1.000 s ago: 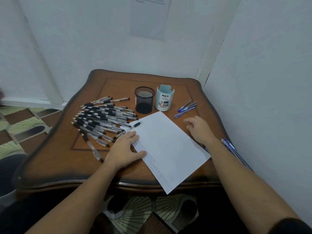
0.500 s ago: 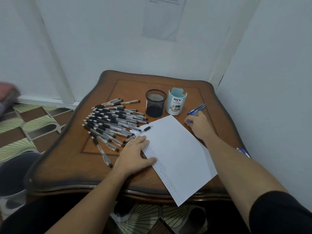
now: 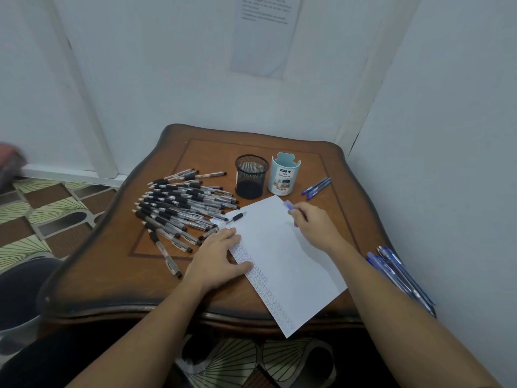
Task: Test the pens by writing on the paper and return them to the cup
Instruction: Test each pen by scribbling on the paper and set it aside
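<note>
The right hand (image 3: 313,224) pinches a thin blue plastic pen (image 3: 289,206) in its curled fingers. One end of the pen sticks out past the fingertips, up and to the left. The pen is blurry, so I cannot tell which end is the writing tip. It is just over the top right corner of the white sheet of paper (image 3: 279,261).

A pen like this is likely light and stiff. It is smooth and round, so it may slip or roll. The best place to hold it is low down, near the tip. The paper is thin and soft, so a light push should do.

The back of the right hand faces up. Its bare arm reaches in from the lower right.

The left hand (image 3: 216,259) lies flat, palm down, with straight fingers. It holds nothing and presses on the left edge of the paper. Rows of tiny writing run down that edge.

Behind the paper stand a black wire mesh cup (image 3: 251,176) and a light blue plastic cup (image 3: 284,177), side by side. I cannot tell which one the pens go in. A few loose blue pens (image 3: 317,187) lie near the blue cup. A big pile of black and clear pens (image 3: 179,208) lies to the left. More blue pens (image 3: 397,273) sit at the right edge of the brown wooden table (image 3: 112,261).
</note>
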A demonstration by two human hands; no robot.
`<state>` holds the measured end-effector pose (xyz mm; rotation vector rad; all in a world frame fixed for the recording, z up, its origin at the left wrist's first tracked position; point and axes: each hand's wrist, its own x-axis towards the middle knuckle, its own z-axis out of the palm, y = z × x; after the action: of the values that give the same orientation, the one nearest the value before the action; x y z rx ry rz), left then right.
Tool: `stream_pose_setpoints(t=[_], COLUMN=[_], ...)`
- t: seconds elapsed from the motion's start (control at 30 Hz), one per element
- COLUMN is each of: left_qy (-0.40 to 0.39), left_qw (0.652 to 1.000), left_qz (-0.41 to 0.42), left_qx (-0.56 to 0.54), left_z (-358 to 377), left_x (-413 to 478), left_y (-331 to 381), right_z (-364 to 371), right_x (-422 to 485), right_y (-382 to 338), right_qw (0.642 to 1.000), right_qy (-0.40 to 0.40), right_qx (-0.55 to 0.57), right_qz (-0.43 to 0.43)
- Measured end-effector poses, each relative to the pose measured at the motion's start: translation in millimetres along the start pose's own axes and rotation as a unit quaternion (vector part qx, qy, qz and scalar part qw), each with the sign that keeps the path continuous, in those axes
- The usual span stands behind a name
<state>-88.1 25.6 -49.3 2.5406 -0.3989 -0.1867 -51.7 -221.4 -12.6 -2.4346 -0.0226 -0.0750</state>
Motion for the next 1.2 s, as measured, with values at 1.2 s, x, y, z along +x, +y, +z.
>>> stream_pose_setpoints(t=[1.2], left_qy=[0.008], left_qw=[1.000], left_qz=[-0.002], left_qx=[0.011], left_z=[5.3], left_x=[3.6], left_y=[-4.5], right_z=[41.6], right_x=[-93.9], right_y=[-13.1], right_qw=[0.940], right_qy=[-0.055], right_qx=[0.333], right_qz=[0.061])
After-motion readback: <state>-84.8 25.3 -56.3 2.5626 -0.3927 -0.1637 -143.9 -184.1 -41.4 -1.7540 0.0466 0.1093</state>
